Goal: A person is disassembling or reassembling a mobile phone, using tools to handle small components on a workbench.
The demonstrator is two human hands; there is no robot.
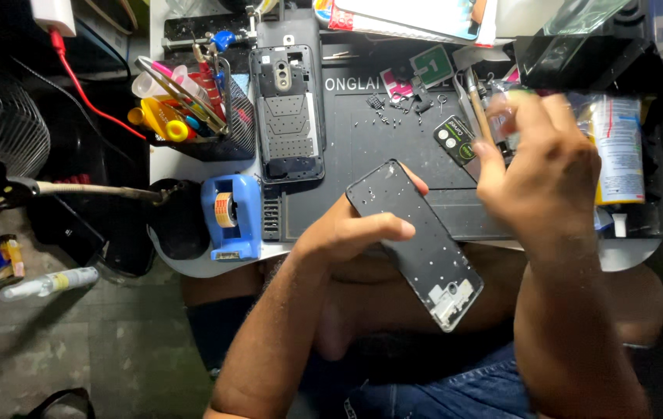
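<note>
Left hand (347, 233) gripping black phone frame (415, 244), yellow-labelled can (618, 151) right

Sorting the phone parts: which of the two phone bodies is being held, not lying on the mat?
The dark frame, gripped by the left hand over the lap. The opened phone lies on the mat.

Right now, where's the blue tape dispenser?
In the head view the blue tape dispenser sits at the left front edge of the work mat, just below the opened phone body and left of the left hand.
</note>
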